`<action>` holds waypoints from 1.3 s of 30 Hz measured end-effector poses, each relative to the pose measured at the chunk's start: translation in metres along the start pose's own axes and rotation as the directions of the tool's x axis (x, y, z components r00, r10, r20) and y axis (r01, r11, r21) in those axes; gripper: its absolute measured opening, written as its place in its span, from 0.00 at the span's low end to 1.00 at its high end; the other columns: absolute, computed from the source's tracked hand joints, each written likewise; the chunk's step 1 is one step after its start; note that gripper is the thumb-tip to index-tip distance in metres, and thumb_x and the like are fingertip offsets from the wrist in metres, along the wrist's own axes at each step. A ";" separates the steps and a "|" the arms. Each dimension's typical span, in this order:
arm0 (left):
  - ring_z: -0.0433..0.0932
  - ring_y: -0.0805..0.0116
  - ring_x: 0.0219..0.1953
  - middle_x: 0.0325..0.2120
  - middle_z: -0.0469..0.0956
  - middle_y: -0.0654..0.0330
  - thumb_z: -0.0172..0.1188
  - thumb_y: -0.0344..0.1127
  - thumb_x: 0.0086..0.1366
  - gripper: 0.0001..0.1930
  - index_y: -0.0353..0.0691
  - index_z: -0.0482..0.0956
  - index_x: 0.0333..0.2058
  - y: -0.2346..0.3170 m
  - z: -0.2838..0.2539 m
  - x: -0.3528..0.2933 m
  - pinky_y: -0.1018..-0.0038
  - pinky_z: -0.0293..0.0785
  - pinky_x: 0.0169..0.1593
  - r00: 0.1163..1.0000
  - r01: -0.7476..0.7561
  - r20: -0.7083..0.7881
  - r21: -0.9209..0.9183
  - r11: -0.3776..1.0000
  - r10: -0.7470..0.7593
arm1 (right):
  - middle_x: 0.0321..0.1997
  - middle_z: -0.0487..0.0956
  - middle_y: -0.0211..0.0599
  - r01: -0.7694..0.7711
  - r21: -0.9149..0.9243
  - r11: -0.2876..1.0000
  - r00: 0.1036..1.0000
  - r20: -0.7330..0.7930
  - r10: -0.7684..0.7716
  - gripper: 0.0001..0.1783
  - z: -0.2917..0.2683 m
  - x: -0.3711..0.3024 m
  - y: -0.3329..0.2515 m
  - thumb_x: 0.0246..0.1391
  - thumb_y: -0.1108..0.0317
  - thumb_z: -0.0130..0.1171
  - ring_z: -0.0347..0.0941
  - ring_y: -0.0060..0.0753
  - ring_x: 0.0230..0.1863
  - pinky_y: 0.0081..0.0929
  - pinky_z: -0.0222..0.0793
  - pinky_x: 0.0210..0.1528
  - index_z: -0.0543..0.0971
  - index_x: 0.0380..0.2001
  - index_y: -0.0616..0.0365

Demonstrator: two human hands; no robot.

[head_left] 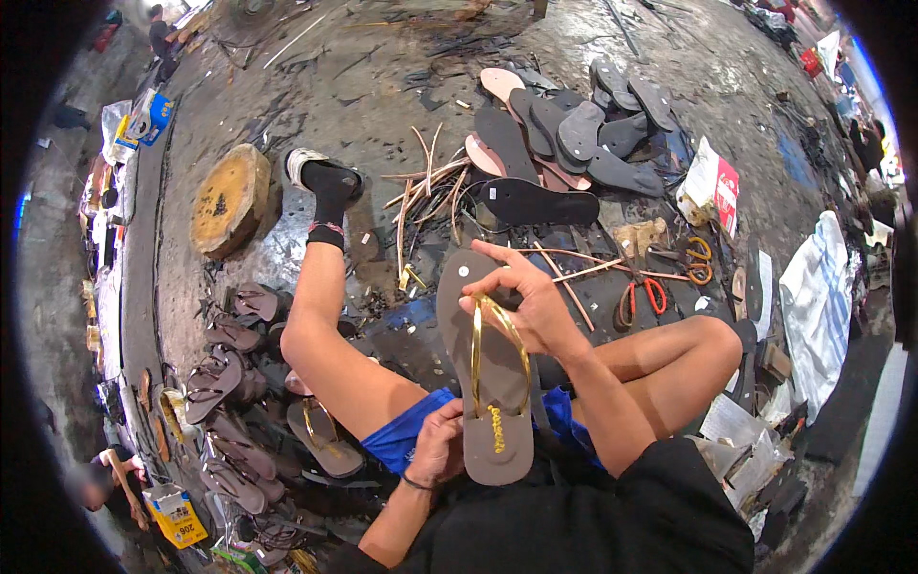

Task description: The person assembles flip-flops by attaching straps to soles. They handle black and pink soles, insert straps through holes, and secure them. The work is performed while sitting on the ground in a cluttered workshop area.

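A grey-brown sandal (499, 373) with gold straps is held up over the lap, toe pointing away; the left hand (440, 442) has its fingers closed on the edge near the heel, while the right hand (526, 298) is partly curled, thumb and fingers at the toe end of the straps. On the scuffed, littered floor (225, 100), sandals (225, 383) lie heaped toward the near left corner, and a white cloth (818, 297) spreads near the right edge. Beyond the lap are two pairs of scissors (657, 297), thin strips (409, 206) and, farther, a pile of dark and pink soles (579, 134). A round wood block (229, 203) stands left of them. A person (161, 40) shows at the far left corner.
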State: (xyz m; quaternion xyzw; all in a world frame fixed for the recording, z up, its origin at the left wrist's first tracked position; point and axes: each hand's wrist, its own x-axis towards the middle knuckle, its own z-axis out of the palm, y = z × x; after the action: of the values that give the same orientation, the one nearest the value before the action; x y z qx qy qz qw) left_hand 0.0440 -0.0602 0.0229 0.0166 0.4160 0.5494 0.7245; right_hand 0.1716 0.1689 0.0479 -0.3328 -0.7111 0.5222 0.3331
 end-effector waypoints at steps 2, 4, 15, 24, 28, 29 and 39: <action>0.77 0.61 0.56 0.52 0.78 0.51 0.60 0.32 0.67 0.25 0.29 0.69 0.61 0.032 0.007 0.001 0.66 0.73 0.61 0.986 0.168 0.049 -0.289 0.943 -0.161 | 0.62 0.76 0.52 0.003 0.037 0.999 0.999 -0.033 -0.002 0.14 0.009 -0.002 0.012 0.48 0.59 0.77 0.73 0.49 0.64 0.42 0.67 0.65 0.86 0.31 0.56; 0.75 0.62 0.57 0.55 0.75 0.51 0.63 0.31 0.66 0.30 0.29 0.64 0.64 0.043 0.029 0.006 0.67 0.71 0.62 0.979 -0.193 0.005 0.357 0.914 0.205 | 0.58 0.79 0.46 -0.059 0.152 0.987 0.997 0.052 0.052 0.18 0.029 0.005 0.030 0.48 0.57 0.77 0.74 0.43 0.62 0.43 0.68 0.63 0.81 0.31 0.59; 0.76 0.65 0.51 0.50 0.76 0.52 0.60 0.26 0.69 0.37 0.28 0.50 0.71 0.057 -0.072 -0.167 0.72 0.73 0.55 0.288 -0.106 -0.543 0.801 0.589 0.789 | 0.61 0.71 0.47 -0.192 -0.900 0.390 0.981 -0.185 0.057 0.45 -0.059 0.117 0.220 0.48 0.62 0.72 0.65 0.53 0.64 0.50 0.60 0.65 0.61 0.66 0.63; 0.71 0.63 0.59 0.60 0.70 0.50 0.65 0.28 0.65 0.29 0.29 0.67 0.63 0.100 -0.017 -0.020 0.69 0.67 0.62 0.446 -0.165 -0.186 0.944 0.284 0.876 | 0.44 0.84 0.50 0.035 -0.118 0.992 0.737 0.674 0.054 0.25 0.068 0.086 0.042 0.59 0.49 0.64 0.80 0.50 0.47 0.43 0.73 0.49 0.82 0.45 0.63; 0.75 0.64 0.54 0.53 0.75 0.51 0.65 0.31 0.65 0.32 0.26 0.63 0.64 0.119 -0.005 -0.009 0.69 0.70 0.59 0.510 -0.121 -0.438 0.816 0.566 0.741 | 0.46 0.84 0.44 0.220 -0.232 0.948 0.783 0.621 -0.030 0.18 0.128 0.103 0.118 0.58 0.60 0.61 0.79 0.45 0.48 0.40 0.73 0.53 0.83 0.45 0.63; 0.74 0.63 0.54 0.54 0.74 0.51 0.67 0.31 0.64 0.33 0.27 0.63 0.64 0.113 -0.011 -0.018 0.68 0.70 0.60 0.499 -0.063 -0.409 0.862 0.503 0.764 | 0.46 0.83 0.42 0.261 -0.349 0.900 0.843 0.537 -0.037 0.15 0.141 0.112 0.141 0.57 0.64 0.60 0.78 0.44 0.49 0.40 0.73 0.54 0.83 0.44 0.62; 0.77 0.71 0.43 0.41 0.79 0.59 0.67 0.26 0.62 0.19 0.31 0.73 0.50 0.072 -0.029 -0.004 0.72 0.75 0.49 0.496 -0.285 -0.447 0.726 0.626 0.744 | 0.43 0.80 0.39 0.234 -0.257 0.938 0.950 0.266 -0.164 0.08 0.111 0.127 0.143 0.59 0.66 0.61 0.75 0.41 0.48 0.38 0.63 0.60 0.81 0.41 0.53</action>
State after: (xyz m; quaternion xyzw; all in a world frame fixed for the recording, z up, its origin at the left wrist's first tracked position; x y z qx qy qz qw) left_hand -0.0303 -0.0477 0.0411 0.1446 0.7771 0.5600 0.2483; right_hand 0.0281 0.2483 -0.0995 -0.2375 -0.8441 0.4140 0.2443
